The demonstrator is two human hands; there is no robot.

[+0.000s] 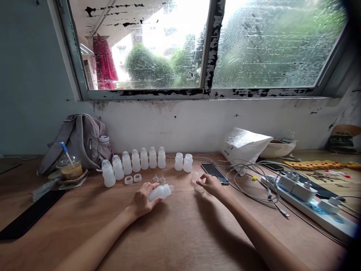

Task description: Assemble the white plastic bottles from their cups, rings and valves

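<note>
My left hand (143,198) is wrapped round a frosted white baby bottle (157,193), which is tipped on its side with its neck to the right. Something clear sits at the bottle's neck. At the right, the fingertips of my right hand (210,183) pinch at a clear bottle cap (199,188) on the table; part of it is hidden. Another clear cap (195,176) stands just behind. Two white collar rings (128,180) and two clear nipples (155,178) lie beyond my left hand. Two uncapped bottles (179,161) stand farther back.
Several capped bottles (126,162) stand in a row at the back left. A phone (214,173), tangled white cables (245,184) and a power strip (313,207) lie to the right. On the left are an iced drink (70,168), a grey backpack (81,139) and a black slab (31,214).
</note>
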